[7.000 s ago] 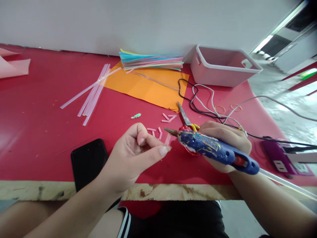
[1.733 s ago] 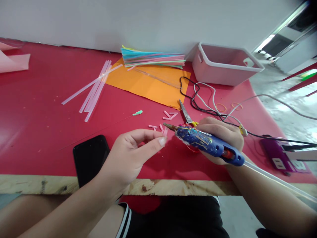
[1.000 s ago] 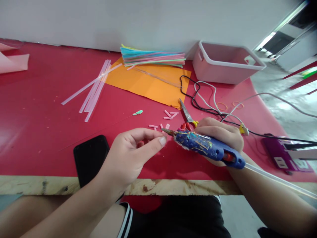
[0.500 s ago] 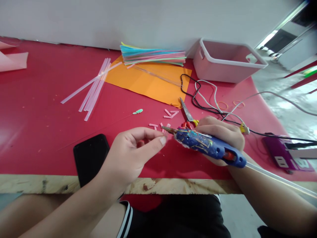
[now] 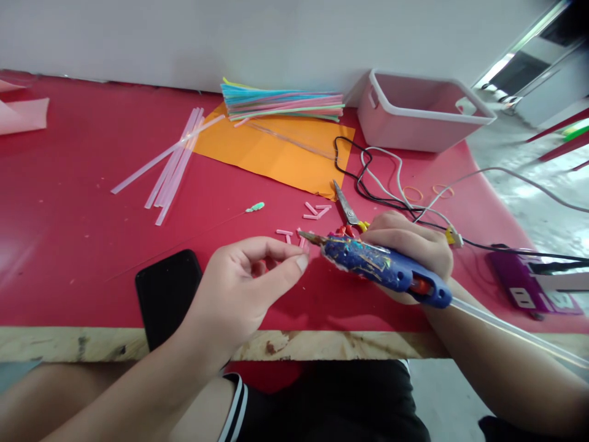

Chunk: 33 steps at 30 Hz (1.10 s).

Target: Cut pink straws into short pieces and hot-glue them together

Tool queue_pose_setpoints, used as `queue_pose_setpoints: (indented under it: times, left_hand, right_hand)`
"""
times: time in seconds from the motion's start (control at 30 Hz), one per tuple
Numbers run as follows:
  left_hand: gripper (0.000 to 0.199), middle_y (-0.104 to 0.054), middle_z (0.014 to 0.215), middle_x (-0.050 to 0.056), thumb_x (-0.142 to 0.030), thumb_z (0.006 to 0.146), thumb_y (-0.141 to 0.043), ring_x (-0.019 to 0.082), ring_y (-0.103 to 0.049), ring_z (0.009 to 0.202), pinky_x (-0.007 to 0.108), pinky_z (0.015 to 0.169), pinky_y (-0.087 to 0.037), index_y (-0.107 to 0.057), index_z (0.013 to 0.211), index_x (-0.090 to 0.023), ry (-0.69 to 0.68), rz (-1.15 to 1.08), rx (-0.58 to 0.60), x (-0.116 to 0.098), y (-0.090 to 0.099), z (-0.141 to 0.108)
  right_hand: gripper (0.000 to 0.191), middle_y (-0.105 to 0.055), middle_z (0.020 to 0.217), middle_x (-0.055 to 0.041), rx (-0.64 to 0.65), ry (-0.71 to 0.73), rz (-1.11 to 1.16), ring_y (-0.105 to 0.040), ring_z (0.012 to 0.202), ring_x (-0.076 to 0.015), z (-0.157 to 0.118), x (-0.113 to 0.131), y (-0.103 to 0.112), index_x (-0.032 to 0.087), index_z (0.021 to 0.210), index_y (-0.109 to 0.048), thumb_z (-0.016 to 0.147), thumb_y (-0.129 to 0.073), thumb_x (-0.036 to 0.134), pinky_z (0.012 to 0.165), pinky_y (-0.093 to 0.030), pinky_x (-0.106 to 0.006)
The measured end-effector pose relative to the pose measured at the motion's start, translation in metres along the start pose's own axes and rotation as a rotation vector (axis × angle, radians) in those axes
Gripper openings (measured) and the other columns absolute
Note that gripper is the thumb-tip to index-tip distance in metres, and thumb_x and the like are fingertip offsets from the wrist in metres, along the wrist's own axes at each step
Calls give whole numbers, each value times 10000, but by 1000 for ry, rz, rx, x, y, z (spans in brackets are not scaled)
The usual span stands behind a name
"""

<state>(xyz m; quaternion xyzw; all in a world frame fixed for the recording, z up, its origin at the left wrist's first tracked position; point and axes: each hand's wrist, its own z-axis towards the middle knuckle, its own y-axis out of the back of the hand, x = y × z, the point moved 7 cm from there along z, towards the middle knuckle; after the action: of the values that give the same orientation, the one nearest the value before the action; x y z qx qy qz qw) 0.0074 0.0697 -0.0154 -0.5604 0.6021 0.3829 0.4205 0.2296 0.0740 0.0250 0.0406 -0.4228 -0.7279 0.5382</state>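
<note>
My right hand is wrapped round a blue hot glue gun smeared with dried glue, a clear glue stick running out of its back end. Its metal nozzle points left, just above the fingertips of my left hand. Thumb and index finger of that hand are pinched together; a trace of pink shows at their tips, too small to make out. Short pink pieces lie scattered on the red table just beyond. Scissors with red and yellow handles rest behind the glue gun, partly hidden.
A black phone lies by the table's front edge. Farther back are pale pink strips, orange paper, colourful pipe cleaners and a pink basket. Cables and a purple box occupy the right. A thin wire has a green tip.
The glue gun and my right hand have shifted very slightly left and up, the nozzle staying close to my left fingertips. The left hand keeps its pinch almost unmoved.
</note>
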Motion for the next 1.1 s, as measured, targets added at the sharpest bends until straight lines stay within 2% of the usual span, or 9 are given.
queue_pose_setpoints:
  times: [0.17,0.3,0.37,0.43,0.53,0.6,0.8,1.0,1.1]
  left_hand:
    - [127,-742,706,3,-330,708,-869,121,-599,642,216,576,-460,-806,742,-226,12,-33,-21,1,1,-1]
    - [137,-739,703,1,-331,702,-882,126,-612,655,224,600,-477,-808,743,-224,23,-71,-29,2,-1,0]
    - [124,-752,727,5,-318,713,-882,130,-629,683,231,634,-493,-810,747,-222,39,-115,5,3,-4,0]
    - [101,-765,740,4,-293,721,-881,130,-643,709,235,677,-507,-810,740,-224,54,-166,30,3,-6,0]
    - [76,-775,748,-10,-271,737,-878,121,-662,744,225,731,-517,-811,728,-236,63,-220,54,4,-8,1]
    - [63,-775,762,-25,-269,763,-868,101,-663,758,199,747,-510,-815,738,-246,58,-249,82,4,-10,1]
    - [77,-747,732,-45,-256,789,-846,59,-605,692,161,687,-462,-808,723,-242,113,-359,73,7,-14,4]
    - [158,-701,747,-25,-326,849,-774,96,-550,711,202,650,-435,-770,739,-213,126,-278,44,11,-10,5]
    - [208,-645,726,-13,-270,891,-703,99,-518,679,211,623,-421,-728,705,-180,169,-322,63,10,-13,4]
  right_hand:
    - [243,-619,749,-27,-106,-94,-21,-555,608,-170,0,-6,10,206,1041,-690,799,-715,219,545,-453,-316]
    - [220,-669,797,-55,-56,22,46,-606,655,-195,0,1,7,203,1084,-702,929,-626,339,619,-499,-360]
    - [222,-687,818,-62,-9,19,31,-627,669,-207,1,2,3,219,1094,-699,960,-585,354,640,-514,-376]
    - [197,-686,803,-54,-16,-59,-20,-624,650,-210,2,-1,2,237,1081,-693,915,-638,326,620,-515,-372]
    - [198,-688,783,-23,-138,-211,-127,-607,605,-191,-1,-6,11,261,1016,-679,821,-706,248,584,-507,-344]
    - [204,-686,786,-5,-189,-244,-154,-610,608,-177,-2,-7,14,268,986,-669,793,-715,219,579,-506,-322]
    - [232,-615,746,-22,-111,-169,-37,-570,600,-177,0,-3,7,243,1011,-671,788,-722,201,544,-464,-326]
    - [207,-601,740,-18,-112,-169,-54,-561,592,-182,1,-1,6,265,1017,-666,820,-688,203,542,-458,-334]
    - [215,-602,744,-15,-90,-146,-60,-564,594,-184,1,1,4,273,1038,-657,832,-667,209,547,-463,-336]
